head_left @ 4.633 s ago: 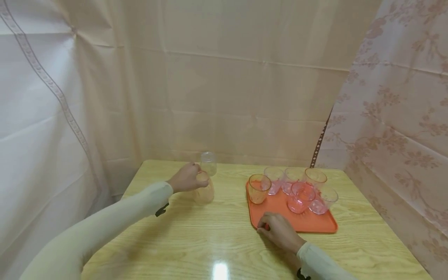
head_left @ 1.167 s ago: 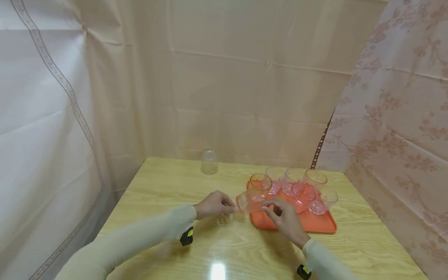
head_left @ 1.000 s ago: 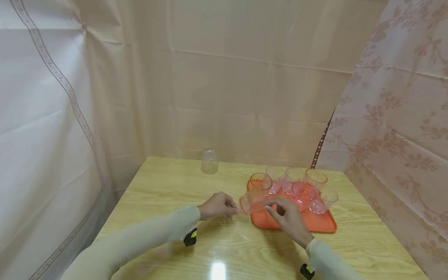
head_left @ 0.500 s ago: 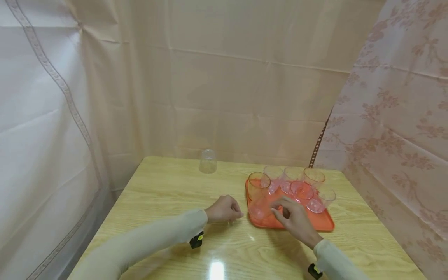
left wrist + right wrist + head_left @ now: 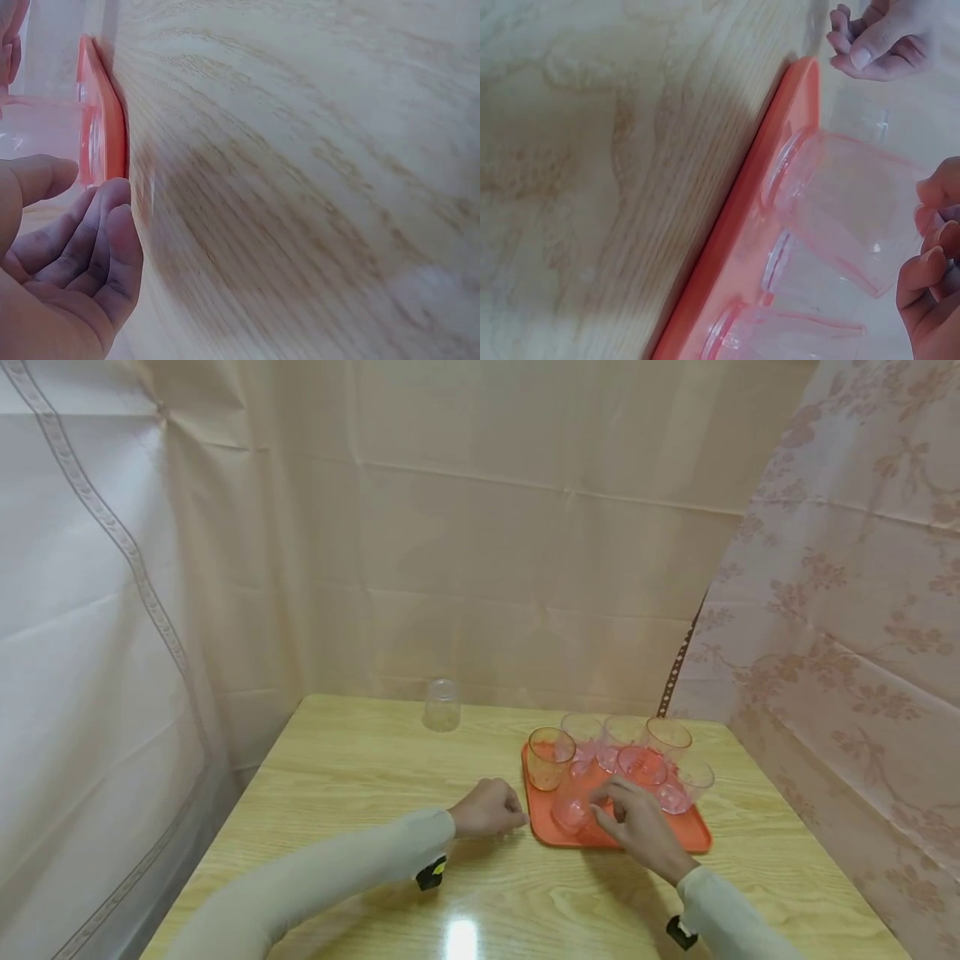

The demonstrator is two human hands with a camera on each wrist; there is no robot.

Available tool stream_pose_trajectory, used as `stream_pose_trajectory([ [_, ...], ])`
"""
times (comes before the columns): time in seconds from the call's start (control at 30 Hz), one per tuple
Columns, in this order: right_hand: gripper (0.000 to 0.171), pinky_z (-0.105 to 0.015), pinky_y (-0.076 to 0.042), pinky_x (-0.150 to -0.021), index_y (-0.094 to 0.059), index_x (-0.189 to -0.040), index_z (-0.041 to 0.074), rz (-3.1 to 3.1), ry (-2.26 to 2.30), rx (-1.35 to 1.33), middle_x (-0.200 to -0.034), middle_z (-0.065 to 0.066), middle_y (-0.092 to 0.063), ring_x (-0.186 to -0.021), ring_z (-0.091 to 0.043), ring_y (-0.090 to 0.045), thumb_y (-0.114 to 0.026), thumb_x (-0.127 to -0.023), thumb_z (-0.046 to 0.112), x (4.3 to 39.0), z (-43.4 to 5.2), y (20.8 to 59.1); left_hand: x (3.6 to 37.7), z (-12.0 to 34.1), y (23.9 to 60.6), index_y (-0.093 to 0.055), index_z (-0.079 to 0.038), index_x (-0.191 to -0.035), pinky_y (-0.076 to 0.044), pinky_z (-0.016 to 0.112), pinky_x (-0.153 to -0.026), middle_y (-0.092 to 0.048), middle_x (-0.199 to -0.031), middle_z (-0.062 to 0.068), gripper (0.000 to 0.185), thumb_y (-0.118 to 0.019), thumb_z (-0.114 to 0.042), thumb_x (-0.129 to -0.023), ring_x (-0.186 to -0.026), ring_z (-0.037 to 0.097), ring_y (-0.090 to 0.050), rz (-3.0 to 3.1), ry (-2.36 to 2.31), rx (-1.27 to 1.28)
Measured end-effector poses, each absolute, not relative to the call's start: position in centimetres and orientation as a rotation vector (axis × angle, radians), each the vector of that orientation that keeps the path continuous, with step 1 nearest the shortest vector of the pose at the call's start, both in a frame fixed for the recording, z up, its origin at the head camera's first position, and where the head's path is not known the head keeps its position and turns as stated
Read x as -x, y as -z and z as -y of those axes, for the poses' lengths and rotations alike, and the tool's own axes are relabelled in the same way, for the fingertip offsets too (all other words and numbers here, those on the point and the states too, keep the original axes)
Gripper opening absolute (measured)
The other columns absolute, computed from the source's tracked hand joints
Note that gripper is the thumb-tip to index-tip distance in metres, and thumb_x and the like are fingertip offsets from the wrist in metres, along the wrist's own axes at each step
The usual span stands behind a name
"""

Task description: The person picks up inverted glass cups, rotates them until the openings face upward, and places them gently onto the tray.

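A pale pink tumbler (image 5: 573, 803) stands upright at the near left part of the orange tray (image 5: 678, 837). My right hand (image 5: 641, 827) pinches it near the rim; in the right wrist view the same tumbler (image 5: 847, 206) has its base down at the tray and the fingertips at its top edge. Just outside the tray's left side, my left hand (image 5: 487, 810) hovers low over the table. Its fingers are loosely curled with nothing in them, as the left wrist view shows. An amber tumbler (image 5: 545, 768) sits directly behind the held one.
Several more upright tumblers crowd the tray's back and right, among them a pink one (image 5: 642, 767) and a clear one (image 5: 690, 783). A clear tumbler (image 5: 442, 706) stands upside down near the back edge of the wooden table (image 5: 360, 777). Cloth curtains (image 5: 465, 543) surround the table.
The pale tumbler was upside down on the table under my left hand. Both hands then held it tilted; now it is upright on the tray, my left hand has let go, and my right still holds it.
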State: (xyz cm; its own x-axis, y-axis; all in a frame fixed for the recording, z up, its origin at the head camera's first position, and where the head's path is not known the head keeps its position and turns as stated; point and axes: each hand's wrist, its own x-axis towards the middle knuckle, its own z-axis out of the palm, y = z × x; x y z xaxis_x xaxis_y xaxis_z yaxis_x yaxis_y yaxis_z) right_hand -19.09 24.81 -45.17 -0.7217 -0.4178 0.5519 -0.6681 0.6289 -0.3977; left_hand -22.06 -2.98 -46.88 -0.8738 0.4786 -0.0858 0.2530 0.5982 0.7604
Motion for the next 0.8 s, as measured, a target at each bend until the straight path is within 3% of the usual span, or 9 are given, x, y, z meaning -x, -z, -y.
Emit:
stream_pose_trajectory([
  [0.8,0.02,-0.022,-0.04,-0.054,-0.075,-0.091,0.011,2.447,-0.668,-0.846,-0.088,0.009,-0.061,-0.062,-0.001,-0.043,-0.083,-0.08,-0.003,21.4,-25.5,45.3,22.0,1.0,48.2,-0.07,-0.011,-0.06,-0.036,0.019,-0.042,-0.062,-0.051,-0.002,0.037,-0.074,-0.021,-0.095,-0.04,0.005,-0.049,-2.634,-1.064,-0.638],
])
